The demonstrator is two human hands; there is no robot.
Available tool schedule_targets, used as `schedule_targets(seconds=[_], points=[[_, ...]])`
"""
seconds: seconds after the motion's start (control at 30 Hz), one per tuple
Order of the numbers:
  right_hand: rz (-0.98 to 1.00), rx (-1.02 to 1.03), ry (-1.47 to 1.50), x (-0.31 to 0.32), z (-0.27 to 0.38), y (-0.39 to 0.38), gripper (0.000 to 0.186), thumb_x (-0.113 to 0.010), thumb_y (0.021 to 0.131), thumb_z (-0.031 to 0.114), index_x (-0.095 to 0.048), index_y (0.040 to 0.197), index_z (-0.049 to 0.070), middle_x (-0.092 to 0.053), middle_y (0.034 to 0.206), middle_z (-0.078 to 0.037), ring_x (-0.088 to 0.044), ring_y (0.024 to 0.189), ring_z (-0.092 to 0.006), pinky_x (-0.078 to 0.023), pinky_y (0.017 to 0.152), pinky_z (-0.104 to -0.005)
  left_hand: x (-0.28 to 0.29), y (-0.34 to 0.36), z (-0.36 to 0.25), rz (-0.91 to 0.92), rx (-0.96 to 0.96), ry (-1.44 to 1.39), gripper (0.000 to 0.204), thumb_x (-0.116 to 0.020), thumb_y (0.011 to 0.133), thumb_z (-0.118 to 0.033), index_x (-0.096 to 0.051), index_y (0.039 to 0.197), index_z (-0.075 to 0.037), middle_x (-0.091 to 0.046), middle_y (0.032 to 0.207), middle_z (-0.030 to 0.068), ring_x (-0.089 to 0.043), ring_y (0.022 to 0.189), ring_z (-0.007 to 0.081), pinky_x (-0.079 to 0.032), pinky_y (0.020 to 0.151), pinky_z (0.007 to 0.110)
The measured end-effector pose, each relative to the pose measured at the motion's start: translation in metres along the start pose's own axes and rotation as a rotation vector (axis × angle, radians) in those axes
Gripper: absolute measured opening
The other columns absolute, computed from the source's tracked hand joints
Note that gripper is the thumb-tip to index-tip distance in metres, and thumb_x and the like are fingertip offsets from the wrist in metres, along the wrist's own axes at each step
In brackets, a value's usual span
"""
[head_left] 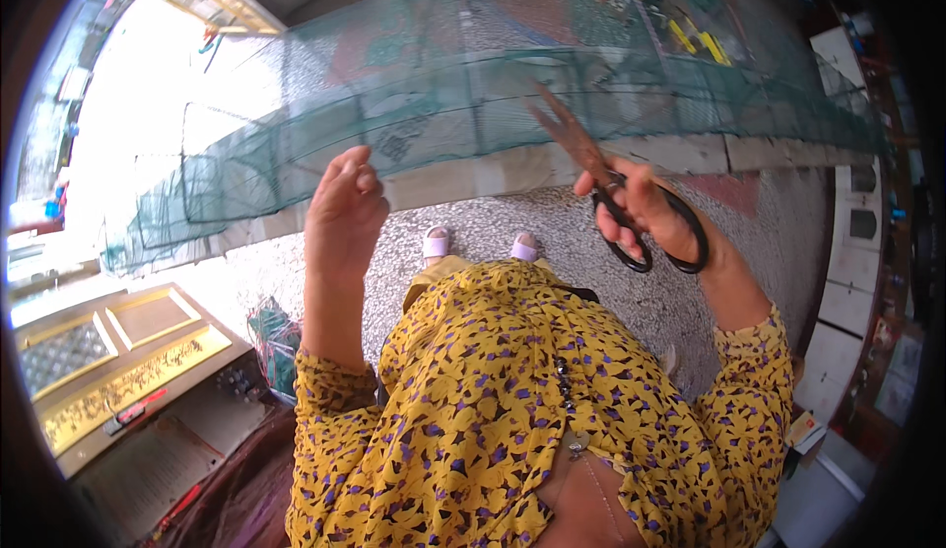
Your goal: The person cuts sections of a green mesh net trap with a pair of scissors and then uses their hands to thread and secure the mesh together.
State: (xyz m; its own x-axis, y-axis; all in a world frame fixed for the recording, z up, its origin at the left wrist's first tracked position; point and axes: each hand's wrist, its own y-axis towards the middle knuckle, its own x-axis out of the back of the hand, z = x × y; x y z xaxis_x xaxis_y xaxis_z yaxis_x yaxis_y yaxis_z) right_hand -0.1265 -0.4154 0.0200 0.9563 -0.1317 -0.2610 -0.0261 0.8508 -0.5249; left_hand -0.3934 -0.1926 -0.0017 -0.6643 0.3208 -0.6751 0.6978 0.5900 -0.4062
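Observation:
My right hand [645, 208] is wrapped round the black looped handles of a pair of scissors [579, 141]. Their rusty blades point up and to the left, slightly apart, in front of a long green net [512, 104]. My left hand [345, 211] is raised at the net's near side, its fingers curled into a pinch; anything between them is too small to make out. Mesh stretches across the view from left to right, with dark lines dividing it into sections.
Near left, a table holds yellow-framed trays [148, 376] and a red pen-like tool [138, 408]. Yellow pieces [700, 43] and small clutter lie beyond the net at the far right. White cabinets [849, 282] line the right side. Speckled floor [591, 242] lies below.

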Motion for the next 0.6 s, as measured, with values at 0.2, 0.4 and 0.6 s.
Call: schedule_targets(seconds=[0.2,0.4,0.6], points=[[-0.083,0.055,0.027,0.01,0.004,-0.008,0.084,-0.036,0.078,0.078,-0.047,0.111,0.001,-0.052,0.066,0.002,-0.045,0.051,-0.002,-0.039,0.045,-0.0175,-0.024,-0.009,-0.001,-0.143,-0.181,0.43,0.017,-0.054,0.094,-0.012,-0.056,0.108,-0.001,-0.055,0.08,0.0002,-0.039,0.056,0.0025,-0.031,0.05,0.016],[-0.196,0.05,-0.007,0.029,-0.009,-0.039,0.09,-0.031,0.075,0.082,-0.048,0.112,0.002,-0.051,0.067,0.002,-0.045,0.052,-0.003,-0.039,0.047,-0.0183,-0.028,-0.003,0.016,-0.055,-0.518,1.081,0.015,-0.062,0.087,0.0,-0.062,0.101,-0.002,-0.058,0.091,0.0006,-0.049,0.064,0.0027,-0.038,0.055,0.017],[-0.329,-0.052,-0.125,0.05,-0.021,-0.078,0.084,-0.034,0.078,0.08,-0.051,0.108,0.004,-0.049,0.065,0.003,-0.043,0.052,-0.0022,-0.038,0.047,-0.019,-0.045,0.01,0.035,0.093,-0.667,1.561,0.018,-0.064,0.08,0.006,-0.067,0.094,-0.005,-0.059,0.093,0.0047,-0.05,0.062,0.0072,-0.041,0.052,0.022]])
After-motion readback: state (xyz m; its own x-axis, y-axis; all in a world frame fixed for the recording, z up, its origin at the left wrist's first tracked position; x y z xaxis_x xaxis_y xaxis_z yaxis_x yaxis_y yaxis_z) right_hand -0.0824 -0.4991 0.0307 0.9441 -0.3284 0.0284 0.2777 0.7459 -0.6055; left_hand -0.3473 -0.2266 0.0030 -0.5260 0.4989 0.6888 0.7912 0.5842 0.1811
